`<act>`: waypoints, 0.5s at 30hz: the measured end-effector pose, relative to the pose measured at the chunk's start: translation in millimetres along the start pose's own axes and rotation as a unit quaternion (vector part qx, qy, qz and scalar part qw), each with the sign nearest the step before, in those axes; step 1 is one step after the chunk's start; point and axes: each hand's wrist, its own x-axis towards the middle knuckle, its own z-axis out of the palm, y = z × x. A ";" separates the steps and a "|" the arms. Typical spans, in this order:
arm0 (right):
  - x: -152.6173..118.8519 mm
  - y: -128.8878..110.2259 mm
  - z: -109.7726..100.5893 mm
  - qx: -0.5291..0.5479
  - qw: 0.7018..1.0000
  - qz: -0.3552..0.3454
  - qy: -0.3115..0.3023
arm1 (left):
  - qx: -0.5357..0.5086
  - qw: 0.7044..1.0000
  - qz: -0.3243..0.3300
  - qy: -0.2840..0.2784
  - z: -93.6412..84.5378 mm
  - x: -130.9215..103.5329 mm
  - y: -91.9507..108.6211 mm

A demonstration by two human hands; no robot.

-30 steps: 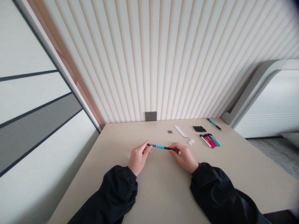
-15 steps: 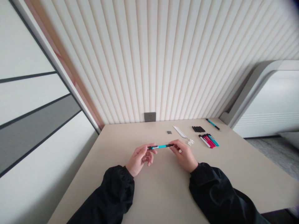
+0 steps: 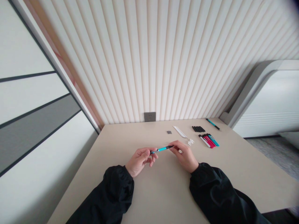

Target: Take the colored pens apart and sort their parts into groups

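Observation:
A turquoise and black pen (image 3: 163, 149) is held above the table between my two hands, its right end slightly higher than its left. My left hand (image 3: 141, 160) pinches the pen's black clip end between thumb and fingers, the other fingers curled below. With thumb and fingertips, my right hand (image 3: 184, 155) grips the black tip end. Just beyond my right hand lie small white parts (image 3: 191, 142) and several thin white refill-like sticks (image 3: 179, 132).
Toward the back right of the beige table (image 3: 121, 137) are a row of black grips (image 3: 198, 129), white, red and turquoise pen barrels (image 3: 209, 141), and another turquoise pen (image 3: 213, 124). Small grey pieces (image 3: 169, 132) lie near the wall socket (image 3: 149, 116). A cabinet stands left.
The pen's left end has dipped and turned toward me as my left hand shifts its hold. My right hand stays nearly in place.

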 end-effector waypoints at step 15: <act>-0.5 2.4 1.1 -0.012 1.000 0.003 0.009 | -0.011 1.000 0.013 0.005 5.9 -1.6 3.6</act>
